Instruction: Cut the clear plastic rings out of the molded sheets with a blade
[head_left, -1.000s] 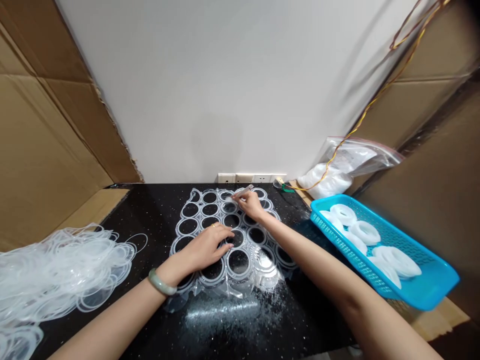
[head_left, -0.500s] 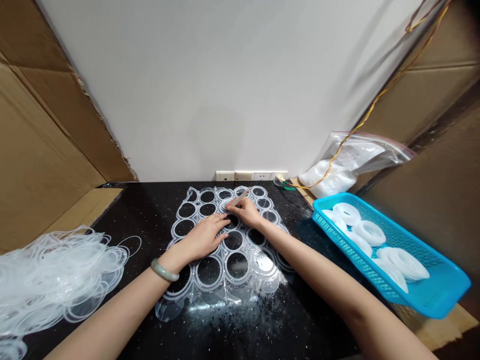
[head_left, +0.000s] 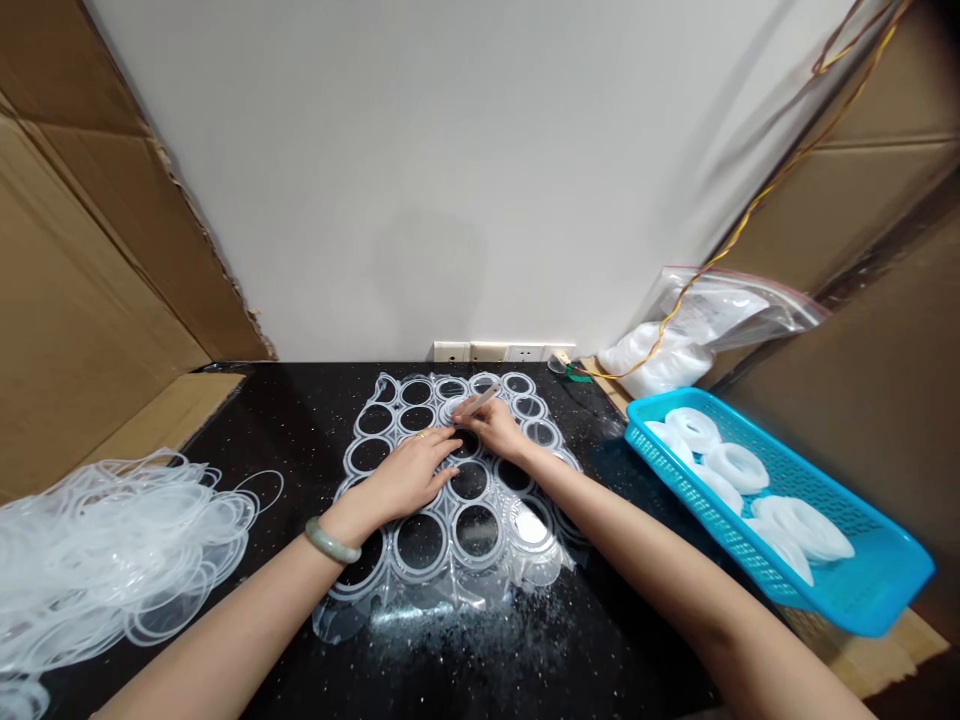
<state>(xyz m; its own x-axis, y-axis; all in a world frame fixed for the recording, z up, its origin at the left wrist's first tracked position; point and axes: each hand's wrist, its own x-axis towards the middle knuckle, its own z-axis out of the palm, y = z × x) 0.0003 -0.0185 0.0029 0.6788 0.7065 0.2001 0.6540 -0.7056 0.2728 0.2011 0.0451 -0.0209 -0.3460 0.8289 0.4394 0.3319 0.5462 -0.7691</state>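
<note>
A translucent plastic sheet (head_left: 480,567) with rows of ring shapes and round openings lies on a black speckled counter. My left hand (head_left: 405,475) rests flat on its middle with the fingers spread, a jade-like bangle on the wrist. Just beyond it, my right hand (head_left: 496,426) pinches a pale, slim stick-like tool (head_left: 480,400). The tool slants up to the right, and its lower end is hidden by the fingers. Those fingertips touch the sheet beside a whitish ring (head_left: 450,408) in an upper row.
On the left spreads a heap of thin translucent rings (head_left: 150,550). A blue plastic basket (head_left: 870,600) on the right holds several white ring bundles. Behind it sits a zip bag (head_left: 660,355) of white material. Wall sockets (head_left: 487,352) and a yellow-brown cable (head_left: 739,235) are at the back.
Both hands stay almost in the same place on the sheet. The fingers of my right hand and the tool have shifted only very slightly. The view has moved a little.
</note>
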